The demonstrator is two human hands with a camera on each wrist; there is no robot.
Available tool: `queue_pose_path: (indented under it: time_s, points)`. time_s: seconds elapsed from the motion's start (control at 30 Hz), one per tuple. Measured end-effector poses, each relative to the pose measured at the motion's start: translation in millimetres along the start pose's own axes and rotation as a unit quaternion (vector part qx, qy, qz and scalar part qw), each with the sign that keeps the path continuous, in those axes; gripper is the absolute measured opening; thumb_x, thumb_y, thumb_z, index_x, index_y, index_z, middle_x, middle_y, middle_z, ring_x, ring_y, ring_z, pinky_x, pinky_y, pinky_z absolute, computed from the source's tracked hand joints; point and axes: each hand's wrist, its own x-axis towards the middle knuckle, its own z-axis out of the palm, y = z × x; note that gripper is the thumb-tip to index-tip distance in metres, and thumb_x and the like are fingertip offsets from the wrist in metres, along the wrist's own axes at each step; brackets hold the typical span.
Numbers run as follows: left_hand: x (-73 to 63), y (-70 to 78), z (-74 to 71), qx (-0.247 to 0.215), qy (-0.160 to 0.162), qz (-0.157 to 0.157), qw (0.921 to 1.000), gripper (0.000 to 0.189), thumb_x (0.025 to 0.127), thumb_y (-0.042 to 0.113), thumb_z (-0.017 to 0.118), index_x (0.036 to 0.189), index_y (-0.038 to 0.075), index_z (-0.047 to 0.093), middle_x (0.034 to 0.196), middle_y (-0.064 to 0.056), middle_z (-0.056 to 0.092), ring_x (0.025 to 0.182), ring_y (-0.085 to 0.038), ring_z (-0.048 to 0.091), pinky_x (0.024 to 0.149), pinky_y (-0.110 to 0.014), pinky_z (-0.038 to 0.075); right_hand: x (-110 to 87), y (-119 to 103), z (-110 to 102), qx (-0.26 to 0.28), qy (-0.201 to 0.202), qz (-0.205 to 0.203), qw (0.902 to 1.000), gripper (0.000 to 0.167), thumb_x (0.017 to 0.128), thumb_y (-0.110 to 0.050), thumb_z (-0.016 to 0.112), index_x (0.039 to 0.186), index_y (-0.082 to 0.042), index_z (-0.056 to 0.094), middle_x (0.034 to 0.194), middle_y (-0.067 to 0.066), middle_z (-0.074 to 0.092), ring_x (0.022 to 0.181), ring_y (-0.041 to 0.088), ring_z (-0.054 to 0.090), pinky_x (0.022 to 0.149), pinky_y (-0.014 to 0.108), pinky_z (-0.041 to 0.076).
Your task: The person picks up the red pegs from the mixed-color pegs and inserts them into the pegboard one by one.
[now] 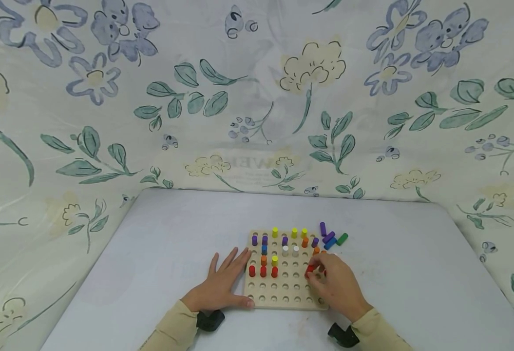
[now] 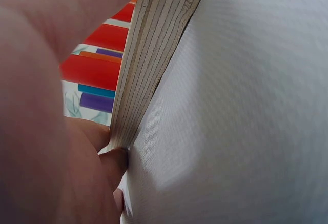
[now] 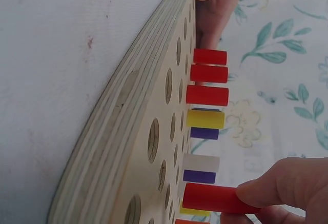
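Observation:
A square wooden peg board point(image 1: 291, 304) with rows of round holes lies on the table. My right hand point(image 1: 337, 282) pinches a red peg point(image 3: 210, 197) between thumb and fingers at the board's right part. That peg stands upright to the board; whether its lower end sits in a hole I cannot tell. My left hand point(image 1: 221, 282) lies spread at the board's left edge, fingertips and thumb touching it. Three red pegs point(image 1: 263, 271) stand in a row on the left. Behind them are orange, yellow, blue, white and purple pegs point(image 1: 285, 241). The right hand hides some holes.
Beyond the board's far right corner lie loose pegs: two purple point(image 1: 323, 228), a blue point(image 1: 330, 243) and a green one point(image 1: 342, 239). The white table point(image 1: 173, 234) ends at a floral cloth point(image 1: 257, 122) behind. Dark wrist cameras point(image 1: 210, 320) sit under both wrists.

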Motion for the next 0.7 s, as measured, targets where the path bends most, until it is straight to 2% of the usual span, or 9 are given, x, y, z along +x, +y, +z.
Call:
queue_pose_path:
  time_s: [0.2, 0.7]
  points:
    - [-0.7, 0.0, -0.1, -0.001, 0.001, 0.004, 1.0000, 0.117, 0.078, 0.062, 0.077, 0.161, 0.006, 0.016, 0.168, -0.012, 0.015, 0.154, -0.036, -0.002, 0.114, -0.066, -0.016, 0.7, -2.4, 2.5, -0.012, 0.000, -0.006, 0.9999, 0.020, 0.083, -0.011, 0.080, 0.099, -0.010, 0.068, 0.086, -0.004, 0.061, 0.079, 0.010, 0.055, 0.068, 0.026, 0.052]
    - [0.1, 0.1, 0.0, 0.000, 0.002, 0.001, 1.0000, 0.117, 0.078, 0.062, 0.077, 0.161, 0.006, 0.017, 0.168, -0.012, 0.016, 0.154, -0.036, -0.002, 0.114, -0.066, -0.016, 3.2, -8.3, 8.7, 0.008, 0.000, -0.031, 0.9995, 0.016, 0.083, -0.011, 0.078, 0.096, -0.012, 0.068, 0.088, -0.007, 0.062, 0.078, 0.009, 0.055, 0.068, 0.027, 0.053]
